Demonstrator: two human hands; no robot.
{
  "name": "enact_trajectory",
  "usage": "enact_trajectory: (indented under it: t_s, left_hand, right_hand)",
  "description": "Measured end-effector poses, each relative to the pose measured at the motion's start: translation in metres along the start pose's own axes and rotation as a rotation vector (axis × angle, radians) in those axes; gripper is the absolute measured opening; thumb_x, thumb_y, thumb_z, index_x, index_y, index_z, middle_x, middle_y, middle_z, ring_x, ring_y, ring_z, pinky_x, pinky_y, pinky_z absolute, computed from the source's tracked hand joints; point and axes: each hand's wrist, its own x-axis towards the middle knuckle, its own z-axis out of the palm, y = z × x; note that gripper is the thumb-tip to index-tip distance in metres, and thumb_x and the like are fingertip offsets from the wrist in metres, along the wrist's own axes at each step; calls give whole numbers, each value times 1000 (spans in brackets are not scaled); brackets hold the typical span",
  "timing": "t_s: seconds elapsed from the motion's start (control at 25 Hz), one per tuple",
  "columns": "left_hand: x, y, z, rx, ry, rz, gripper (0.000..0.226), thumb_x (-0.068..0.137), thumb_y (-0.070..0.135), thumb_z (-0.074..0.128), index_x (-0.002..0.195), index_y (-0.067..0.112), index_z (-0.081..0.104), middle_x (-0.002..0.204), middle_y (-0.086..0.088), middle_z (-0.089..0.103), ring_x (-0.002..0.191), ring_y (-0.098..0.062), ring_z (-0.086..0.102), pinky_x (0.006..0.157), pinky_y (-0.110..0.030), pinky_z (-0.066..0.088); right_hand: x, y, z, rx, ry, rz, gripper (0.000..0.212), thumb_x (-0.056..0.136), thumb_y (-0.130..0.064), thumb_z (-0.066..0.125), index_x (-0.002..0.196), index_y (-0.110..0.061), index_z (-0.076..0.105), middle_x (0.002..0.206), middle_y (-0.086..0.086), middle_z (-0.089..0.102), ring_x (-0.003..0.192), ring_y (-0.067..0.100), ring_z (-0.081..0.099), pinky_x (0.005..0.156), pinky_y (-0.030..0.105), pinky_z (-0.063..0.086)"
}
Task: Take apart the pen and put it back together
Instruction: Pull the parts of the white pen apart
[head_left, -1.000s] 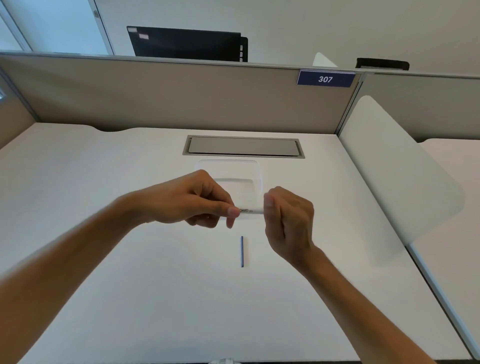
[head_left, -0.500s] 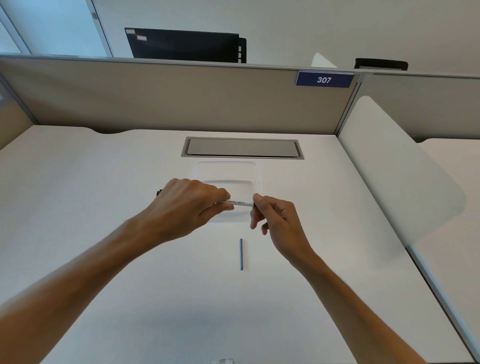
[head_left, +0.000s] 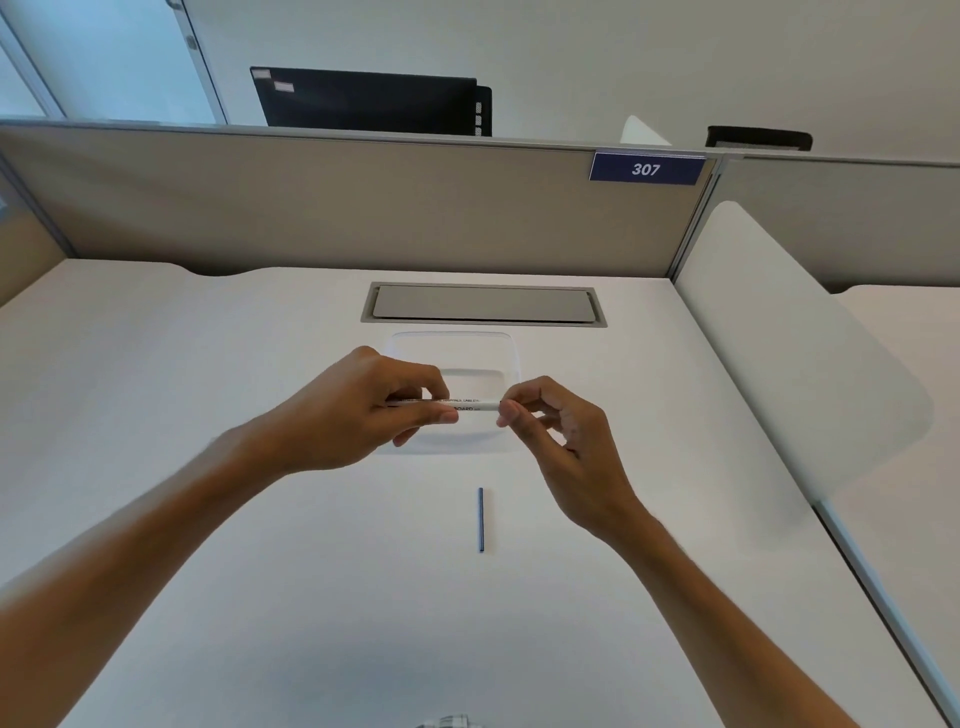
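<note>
A white pen barrel (head_left: 470, 405) with black print lies level in the air above the desk. My left hand (head_left: 358, 410) grips its left half, fingers wrapped over it. My right hand (head_left: 550, 421) pinches the barrel's right end between thumb and forefinger; whatever sits at that tip is hidden by the fingertips. A thin blue refill (head_left: 480, 519) lies alone on the white desk (head_left: 208, 519), nearer to me than both hands, pointing away from me.
A clear plastic tray (head_left: 457, 345) sits on the desk just behind the hands. Behind it is a grey cable hatch (head_left: 483, 304), then the beige partition (head_left: 311, 208). A white divider panel (head_left: 779, 338) closes the right side.
Both hands with the barrel have drifted slightly away from me, over the tray. My right hand has opened from a fist around the barrel's end to a fingertip pinch. The refill has not moved.
</note>
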Motion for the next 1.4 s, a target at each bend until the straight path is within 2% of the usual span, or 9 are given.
enact_trajectory:
  t_s: [0.16, 0.32, 0.52, 0.68, 0.84, 1.0, 1.16, 1.28, 1.4]
  left_hand:
    - [-1, -1, 3, 282, 115, 50, 36, 86, 57, 48, 90, 27, 67, 56, 6, 61, 49, -16, 49, 48, -27, 41]
    - [-1, 0, 5, 396, 201, 141, 30, 91, 48, 54, 91, 22, 70, 67, 4, 68, 53, -20, 52, 50, -32, 46]
    - [-1, -1, 4, 393, 207, 190, 27, 90, 40, 56, 91, 20, 73, 69, 6, 68, 53, -20, 51, 45, -34, 46]
    - [-1, -4, 3, 355, 209, 173, 28, 91, 41, 54, 89, 20, 73, 65, 5, 65, 54, -23, 46, 47, -39, 47]
    - [-1, -4, 0, 386, 211, 194, 27, 91, 41, 54, 92, 21, 73, 65, 6, 63, 53, -20, 43, 45, -37, 44]
    - [0, -2, 1, 411, 217, 220, 25, 90, 37, 57, 95, 20, 74, 69, 5, 67, 52, -23, 51, 43, -36, 45]
    - [-1, -4, 0, 433, 217, 228, 26, 90, 36, 58, 96, 18, 75, 71, 5, 69, 52, -25, 53, 41, -35, 45]
    - [-1, -5, 0, 419, 220, 225, 25, 90, 36, 58, 95, 19, 75, 68, 6, 66, 51, -22, 47, 41, -34, 43]
    - [0, -6, 1, 400, 216, 217, 24, 90, 36, 58, 94, 19, 75, 67, 6, 65, 51, -20, 43, 41, -34, 42]
  right_hand:
    - [7, 2, 2, 97, 105, 113, 37, 98, -43, 47, 85, -17, 70, 77, 0, 72, 79, 19, 69, 65, 31, 46]
    - [9, 3, 4, 154, 84, 153, 40, 101, -30, 55, 67, -15, 70, 63, 0, 70, 61, 10, 64, 58, 10, 40]
    - [10, 3, 1, 210, 23, 143, 28, 98, -22, 61, 77, -7, 73, 67, -3, 70, 65, 5, 63, 62, 10, 42]
    - [9, 1, -3, 200, -9, 148, 6, 93, -17, 68, 91, -18, 74, 82, -11, 73, 81, 3, 67, 69, 19, 46]
    - [7, 0, 0, 156, 27, 127, 14, 89, -24, 72, 102, -28, 69, 94, -11, 75, 94, 8, 70, 75, 31, 49]
    - [9, -1, 6, 166, 83, 155, 18, 92, -40, 61, 91, -25, 71, 83, -5, 74, 79, 7, 68, 67, 21, 47]
    - [13, 2, 8, 172, 63, 136, 28, 95, -32, 63, 76, -15, 73, 67, -3, 71, 65, 7, 64, 65, 14, 45]
    - [13, 1, 2, 217, 21, 133, 22, 89, -38, 66, 81, -20, 76, 70, -4, 73, 67, 2, 64, 63, 10, 43]
    - [15, 3, -5, 278, -12, 145, 6, 88, -25, 73, 85, -25, 78, 76, -5, 76, 74, 5, 69, 69, 12, 49]
